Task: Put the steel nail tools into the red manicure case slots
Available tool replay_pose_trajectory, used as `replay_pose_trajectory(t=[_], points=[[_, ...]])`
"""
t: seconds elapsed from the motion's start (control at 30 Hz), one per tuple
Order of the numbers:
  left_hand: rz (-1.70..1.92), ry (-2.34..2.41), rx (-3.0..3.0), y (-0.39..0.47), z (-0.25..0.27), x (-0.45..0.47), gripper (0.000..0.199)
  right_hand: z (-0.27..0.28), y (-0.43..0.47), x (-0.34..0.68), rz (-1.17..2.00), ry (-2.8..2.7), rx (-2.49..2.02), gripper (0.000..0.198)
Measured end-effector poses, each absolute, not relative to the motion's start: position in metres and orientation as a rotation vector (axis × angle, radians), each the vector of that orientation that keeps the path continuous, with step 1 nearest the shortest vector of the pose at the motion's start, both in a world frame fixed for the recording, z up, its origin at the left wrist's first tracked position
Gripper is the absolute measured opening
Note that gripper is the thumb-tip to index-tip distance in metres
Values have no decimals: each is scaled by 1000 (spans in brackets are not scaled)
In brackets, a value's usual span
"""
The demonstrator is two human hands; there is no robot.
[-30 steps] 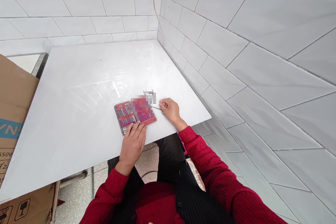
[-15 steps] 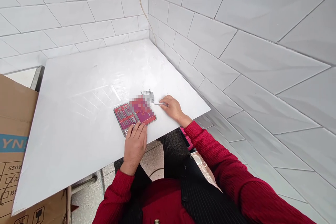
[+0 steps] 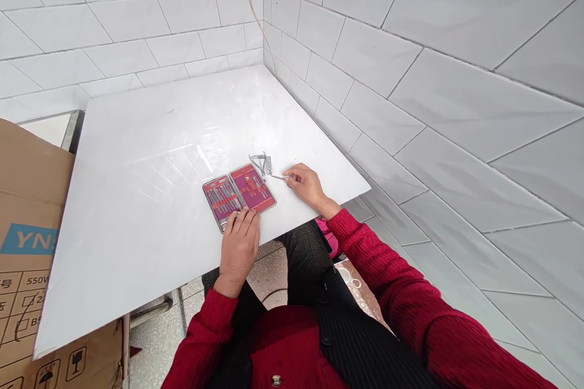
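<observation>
An open manicure set case [image 3: 252, 188] lies on the white tabletop, its purple and red lining holding several slim metal tools. My left hand [image 3: 239, 242] rests on its near edge, fingers stretched out and lying over the rim; the thumb is largely hidden. Just right of the case, my right hand [image 3: 305, 185] pinches a slim metal manicure tool [image 3: 277, 177] between thumb and fingers. The tool's thin end points left; its exact kind is too small to tell. Beyond that end lie a nail clipper [image 3: 269, 164] and a pair of nippers [image 3: 258, 160].
The white table [image 3: 137, 225] fits into a corner of tiled walls [image 3: 347, 67]. Cardboard boxes [image 3: 31, 194] stand at its left side. A thin cable [image 3: 253, 9] hangs down in the corner. Something pink [image 3: 329, 237] is below the table's right edge.
The view has shifted slightly. Both hands stay in about the same places, the left at the case and the right with the slim tool, whose handle shows less now.
</observation>
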State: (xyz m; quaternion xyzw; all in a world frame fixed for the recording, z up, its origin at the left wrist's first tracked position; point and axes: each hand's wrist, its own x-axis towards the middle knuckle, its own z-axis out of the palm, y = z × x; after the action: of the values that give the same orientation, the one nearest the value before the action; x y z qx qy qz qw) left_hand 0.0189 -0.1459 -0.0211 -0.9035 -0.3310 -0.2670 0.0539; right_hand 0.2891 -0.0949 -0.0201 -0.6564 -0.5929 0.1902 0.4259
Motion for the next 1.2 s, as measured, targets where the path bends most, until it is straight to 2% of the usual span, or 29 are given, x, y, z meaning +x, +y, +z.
replay_pose_trajectory(t=[0.3, 0.53, 0.8, 1.1, 1.2], points=[[-808, -1021, -2763, -147, -23, 18, 39, -7, -84, 279, 426, -1540, -1761, 17], [-801, -1016, -2733, -147, -22, 19, 34, 17, -62, 269, 473, -1594, -1958, 18], [-796, -1018, -2734, -148, -21, 19, 30, 30, -49, 259, 466, -1664, -1967, 14], [-801, -1007, -2708, -148, -22, 19, 30, 52, -15, 235, 367, -1859, -2181, 31], [-798, -999, -2701, -148, -23, 18, 29, 50, -5, 228, 365, -1868, -2269, 26]])
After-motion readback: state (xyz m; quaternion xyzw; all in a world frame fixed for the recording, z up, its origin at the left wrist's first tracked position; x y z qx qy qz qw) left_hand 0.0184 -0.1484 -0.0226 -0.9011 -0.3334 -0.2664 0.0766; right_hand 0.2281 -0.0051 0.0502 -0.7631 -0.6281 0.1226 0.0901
